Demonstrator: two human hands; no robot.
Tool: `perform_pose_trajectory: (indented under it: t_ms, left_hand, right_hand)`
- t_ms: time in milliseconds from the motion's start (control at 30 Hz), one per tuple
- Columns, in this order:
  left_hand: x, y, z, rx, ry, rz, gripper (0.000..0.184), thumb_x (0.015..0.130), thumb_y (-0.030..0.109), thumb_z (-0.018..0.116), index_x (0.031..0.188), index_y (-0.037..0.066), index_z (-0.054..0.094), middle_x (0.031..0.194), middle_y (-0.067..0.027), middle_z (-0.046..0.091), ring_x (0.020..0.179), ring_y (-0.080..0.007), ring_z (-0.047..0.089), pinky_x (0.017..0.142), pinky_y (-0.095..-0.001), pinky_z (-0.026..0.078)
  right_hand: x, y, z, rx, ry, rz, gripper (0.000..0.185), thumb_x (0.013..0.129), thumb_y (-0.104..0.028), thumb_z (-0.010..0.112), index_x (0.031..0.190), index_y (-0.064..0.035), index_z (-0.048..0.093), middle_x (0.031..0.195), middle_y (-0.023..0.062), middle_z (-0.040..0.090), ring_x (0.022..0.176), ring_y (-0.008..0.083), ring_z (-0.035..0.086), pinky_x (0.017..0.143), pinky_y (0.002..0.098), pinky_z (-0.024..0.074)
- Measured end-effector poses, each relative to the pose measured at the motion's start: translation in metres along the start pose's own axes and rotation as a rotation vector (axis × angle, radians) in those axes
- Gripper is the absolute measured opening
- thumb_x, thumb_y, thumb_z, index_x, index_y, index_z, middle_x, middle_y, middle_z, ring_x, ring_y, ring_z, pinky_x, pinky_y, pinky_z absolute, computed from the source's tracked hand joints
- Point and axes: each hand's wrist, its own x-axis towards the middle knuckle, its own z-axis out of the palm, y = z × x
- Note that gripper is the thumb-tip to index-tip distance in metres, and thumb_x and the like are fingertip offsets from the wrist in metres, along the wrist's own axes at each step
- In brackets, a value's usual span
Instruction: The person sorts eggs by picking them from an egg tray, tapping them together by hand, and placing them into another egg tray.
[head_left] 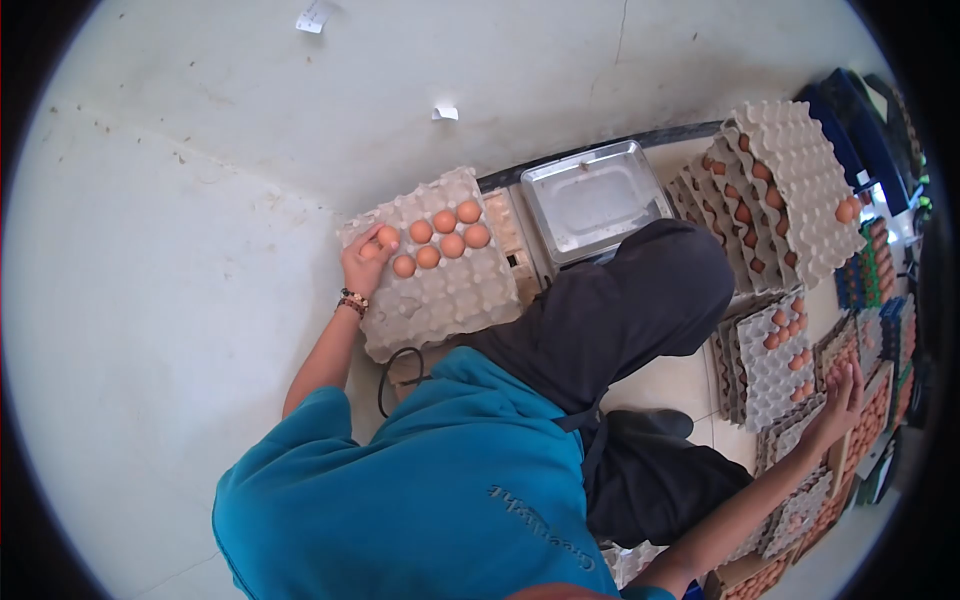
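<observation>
While dark trousers [640, 290] block one corner, a metal pan [590, 195] flanks the egg tray [437, 308].

Two white paper scraps [312, 17] on pale wall [170, 270].

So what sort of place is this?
Probably an egg sorting or packing room: stacked trays holding eggs, a part-filled tray under the left hand, and a metal pan, maybe a scale's.

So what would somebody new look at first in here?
Probably the bright blue-green shirt, filling the bottom middle. Next, maybe the left hand, with its fingers around a brown egg at the cardboard egg tray beside the wall. Then the tall stack of egg trays, right of the shiny metal pan.
</observation>
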Motion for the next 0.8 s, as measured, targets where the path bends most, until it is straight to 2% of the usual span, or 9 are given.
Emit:
perform_pose_trajectory:
  t_ms: [167,267,367,467,567,667,767,800]
  left_hand:
    - [-0.004,0.004,-0.003,0.175,-0.073,0.153,0.036,0.081,0.016,0.080,0.110,-0.002,0.071,0.116,-0.0124,0.069,0.102,-0.0187,0.066,0.089,-0.0308,0.053]
    - [0.003,0.007,-0.005,-0.098,0.011,-0.214,0.037,0.087,0.023,0.075,0.113,-0.001,0.069,0.105,-0.0104,0.070,0.094,-0.0190,0.066,0.080,-0.0308,0.055]
    - [0.013,0.021,-0.013,-0.663,0.025,-0.470,0.043,0.094,0.033,0.065,0.122,0.001,0.062,0.093,-0.0057,0.064,0.083,-0.0149,0.062,0.068,-0.0284,0.055]
    - [0.020,0.031,-0.026,-1.201,-0.265,-0.507,0.047,0.098,0.034,0.056,0.131,0.001,0.051,0.096,-0.0078,0.060,0.089,-0.0189,0.060,0.075,-0.0289,0.055]
    - [0.018,0.055,-0.017,-1.329,-0.218,-0.518,0.048,0.101,0.031,0.052,0.135,-0.002,0.047,0.108,-0.0114,0.057,0.099,-0.0244,0.059,0.088,-0.0320,0.053]
    - [0.024,0.053,-0.010,-1.182,-0.072,-0.599,0.044,0.103,0.025,0.048,0.136,-0.004,0.046,0.119,-0.0154,0.055,0.117,-0.0284,0.053,0.104,-0.0373,0.048]
    - [0.026,0.051,-0.010,-1.082,-0.135,-0.529,0.047,0.100,0.019,0.052,0.141,-0.003,0.043,0.128,-0.0162,0.054,0.122,-0.0299,0.053,0.108,-0.0419,0.047]
    - [0.026,0.049,-0.011,-0.992,-0.119,-0.491,0.048,0.099,0.019,0.055,0.140,-0.003,0.044,0.129,-0.0165,0.055,0.120,-0.0286,0.055,0.106,-0.0407,0.048]
  right_hand:
    - [-0.002,-0.002,0.006,-0.018,0.003,0.000,0.032,0.098,-0.017,0.060,0.124,0.0010,0.064,0.115,0.0075,0.067,0.091,0.0099,0.059,0.083,0.0247,0.0493]
    - [0.004,0.008,-0.003,-0.031,-0.017,0.001,0.032,0.100,-0.018,0.058,0.126,-0.0001,0.063,0.114,0.0084,0.067,0.098,0.0130,0.062,0.088,0.0264,0.0491]
    - [0.002,0.006,-0.004,-0.029,-0.027,0.010,0.033,0.101,-0.019,0.056,0.127,-0.0001,0.063,0.114,0.0091,0.066,0.102,0.0148,0.063,0.090,0.0274,0.0491]
    - [0.003,0.006,-0.004,-0.036,-0.024,0.011,0.034,0.101,-0.020,0.057,0.127,0.0002,0.063,0.114,0.0089,0.066,0.102,0.0148,0.063,0.090,0.0274,0.0489]
    - [0.000,0.001,-0.001,-0.022,-0.002,-0.002,0.033,0.099,-0.019,0.060,0.125,0.0005,0.064,0.110,0.0066,0.066,0.095,0.0121,0.060,0.085,0.0257,0.0491]
    - [-0.005,-0.005,0.004,-0.011,0.003,-0.019,0.032,0.098,-0.019,0.061,0.123,0.0006,0.065,0.109,0.0060,0.065,0.092,0.0109,0.059,0.083,0.0250,0.0492]
    - [-0.006,-0.006,0.002,-0.021,-0.002,-0.017,0.032,0.098,-0.020,0.061,0.123,0.0008,0.066,0.109,0.0067,0.065,0.093,0.0110,0.059,0.083,0.0251,0.0492]
    - [-0.005,-0.005,0.001,-0.023,-0.003,-0.016,0.032,0.098,-0.020,0.061,0.123,0.0008,0.066,0.110,0.0069,0.065,0.093,0.0110,0.059,0.083,0.0251,0.0491]
